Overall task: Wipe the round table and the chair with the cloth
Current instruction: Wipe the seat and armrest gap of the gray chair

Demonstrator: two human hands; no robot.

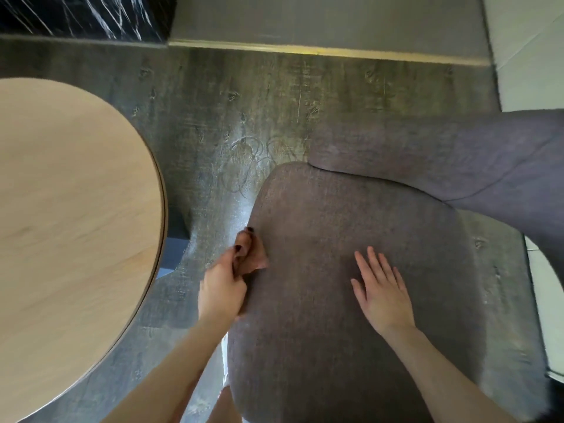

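Cloth (254, 260) being gripped by left hand (221, 290) at chair (320, 270) seat edge; right hand (381, 290) open, flat, bracing; edge strokes being advised

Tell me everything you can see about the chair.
The chair is upholstered in grey-brown woven fabric, with a rounded seat and a curved backrest at the upper right. It stands on the dark floor, right of the round table and apart from it. The right hand lies flat on the seat; the left hand presses a cloth against its left edge.
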